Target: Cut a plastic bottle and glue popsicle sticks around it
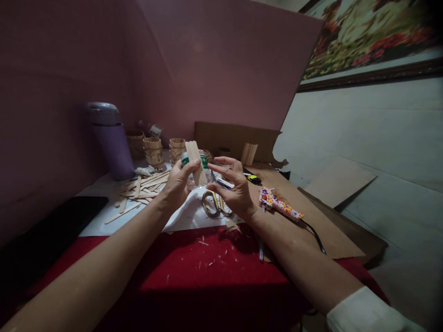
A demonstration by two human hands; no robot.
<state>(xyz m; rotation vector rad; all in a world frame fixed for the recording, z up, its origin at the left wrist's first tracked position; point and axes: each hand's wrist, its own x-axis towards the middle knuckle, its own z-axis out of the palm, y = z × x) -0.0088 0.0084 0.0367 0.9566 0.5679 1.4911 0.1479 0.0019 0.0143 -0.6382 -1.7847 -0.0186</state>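
Observation:
Upright wooden sticks (pixel 195 157) stand side by side against a clear plastic bottle (pixel 204 161) with a green and white label. My left hand (pixel 180 181) is closed round the bottle, its thumb pressing on the sticks. Just right of the bottle is my right hand (pixel 231 182), its fingers apart and bent towards it; whether the fingertips touch it I cannot tell. Below the hands lie gold-handled scissors (pixel 210 204). A pile of loose wooden sticks (pixel 145 188) spreads on white paper to the left.
A purple tumbler (pixel 112 143) and stick-built cups (pixel 153 152) stand at the back left. On the cardboard (pixel 321 230) at right lie a flowered glue gun (pixel 280 204) with a black cable and a yellow-black cutter (pixel 253 177). Wood scraps dot the red cloth (pixel 207 267).

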